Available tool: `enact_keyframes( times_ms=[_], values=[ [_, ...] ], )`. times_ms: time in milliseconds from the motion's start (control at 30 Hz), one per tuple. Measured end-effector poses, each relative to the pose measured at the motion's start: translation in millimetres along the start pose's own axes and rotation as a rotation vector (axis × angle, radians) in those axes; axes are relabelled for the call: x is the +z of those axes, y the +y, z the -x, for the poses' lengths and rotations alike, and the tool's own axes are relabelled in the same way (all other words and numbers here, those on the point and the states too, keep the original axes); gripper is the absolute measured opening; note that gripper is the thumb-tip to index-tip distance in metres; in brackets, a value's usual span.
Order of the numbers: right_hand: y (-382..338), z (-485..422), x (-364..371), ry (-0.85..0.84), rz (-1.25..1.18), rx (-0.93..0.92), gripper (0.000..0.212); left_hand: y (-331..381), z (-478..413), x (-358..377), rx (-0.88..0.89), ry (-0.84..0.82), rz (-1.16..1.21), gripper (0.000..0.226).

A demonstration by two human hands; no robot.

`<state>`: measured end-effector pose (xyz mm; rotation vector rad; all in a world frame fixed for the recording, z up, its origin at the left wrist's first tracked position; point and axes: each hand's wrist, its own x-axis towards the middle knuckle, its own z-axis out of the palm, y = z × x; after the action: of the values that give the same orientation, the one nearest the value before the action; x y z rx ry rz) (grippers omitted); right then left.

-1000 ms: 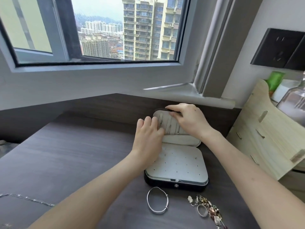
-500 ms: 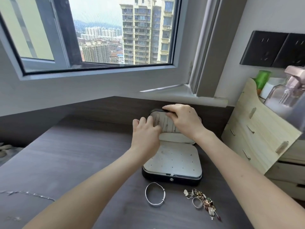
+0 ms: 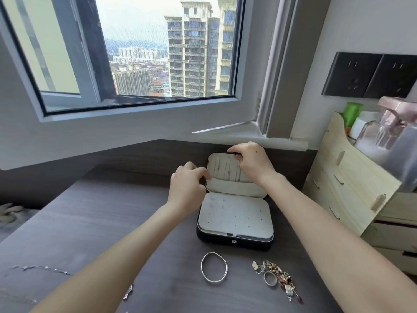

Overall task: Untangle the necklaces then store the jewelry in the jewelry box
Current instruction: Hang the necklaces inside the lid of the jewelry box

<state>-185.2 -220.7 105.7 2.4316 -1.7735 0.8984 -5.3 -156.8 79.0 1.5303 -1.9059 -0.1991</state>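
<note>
A black jewelry box point(image 3: 234, 239) with a cream lining stands open on the dark wooden desk, its lid point(image 3: 220, 175) upright at the back. Thin chains hang inside the lid. My right hand point(image 3: 251, 162) grips the lid's top edge. At the lid's left edge my left hand point(image 3: 187, 185) has its fingers curled and its fingertips on that edge. In front of the box lie a silver bangle point(image 3: 214, 267) and a heap of rings and charms point(image 3: 276, 276). A thin silver chain point(image 3: 42, 268) lies at the far left, and a small piece point(image 3: 128, 291) beside my left forearm.
A pale wooden drawer organizer point(image 3: 352, 188) stands right of the box, holding a clear bottle point(image 3: 381, 132) and a green container point(image 3: 352, 112). The window sill and wall run close behind the box. Black wall sockets point(image 3: 370, 75) sit at the upper right.
My left hand has slid off the lid's inner face to its left edge, uncovering the hanging chains. My right hand stays on the lid's top edge.
</note>
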Motion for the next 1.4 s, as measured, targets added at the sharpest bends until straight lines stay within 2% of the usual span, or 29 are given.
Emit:
enact_keyframes(
  times_ms=[167,267,333,400,467,533,600,767,1000,1100,1167,1233,1333,1400],
  values=[
    [-0.6,-7.5,-4.9,0.086,0.169,-0.065,0.030,-11.5,0.9,-6.7,-0.055,0.001,0.008,0.048],
    [-11.7,-2.4,-8.1,0.207,0.284,-0.071,0.034,-18.0,3.2,-16.3,-0.089,-0.027,0.023,0.047],
    [-31.8,11.0,-7.9,0.258,0.276,-0.117,0.029,-24.0,8.1,-27.1,-0.113,-0.045,0.035,0.047],
    [-58.0,33.3,-2.2,0.258,0.190,-0.216,0.015,-32.4,16.9,-40.6,-0.150,-0.071,0.042,0.046],
    [-88.7,64.8,5.6,0.018,0.029,-0.295,0.005,-43.7,29.2,-55.3,-0.189,-0.114,0.033,0.044],
    [-117.2,99.9,13.1,-0.328,-0.135,-0.300,0.009,-55.7,45.4,-71.9,-0.221,-0.169,0.026,0.038],
    [-144.7,130.4,25.0,-0.476,-0.144,-0.291,0.017,-67.3,64.3,-88.5,-0.253,-0.232,0.057,0.032],
    [-184.9,159.3,58.6,-0.504,-0.123,-0.026,0.036,-87.4,108.3,-114.5,-0.290,-0.311,0.094,0.033],
    [-206.1,159.3,78.5,-0.546,-0.014,0.078,0.025,-93.7,141.0,-119.4,-0.305,-0.432,0.115,0.014],
    [-209.7,156.1,73.9,-0.558,-0.026,0.076,0.025,-93.6,147.3,-116.2,-0.285,-0.493,0.081,0.024],
    [-210.1,154.3,66.9,-0.545,-0.113,0.069,0.018,-90.9,150.1,-113.7,-0.255,-0.502,0.086,0.020],
    [-210.5,152.0,53.7,-0.524,-0.215,0.061,0.009,-88.2,149.7,-110.6,-0.263,-0.457,0.180,0.004],
    [-213.0,146.0,27.3,-0.457,-0.316,0.011,0.006,-83.4,145.5,-106.0,-0.294,-0.391,0.383,0.014],
    [-216.6,140.1,6.6,-0.415,-0.376,-0.019,0.007,-80.0,141.7,-103.8,-0.312,-0.357,0.467,0.008]
  ],
)
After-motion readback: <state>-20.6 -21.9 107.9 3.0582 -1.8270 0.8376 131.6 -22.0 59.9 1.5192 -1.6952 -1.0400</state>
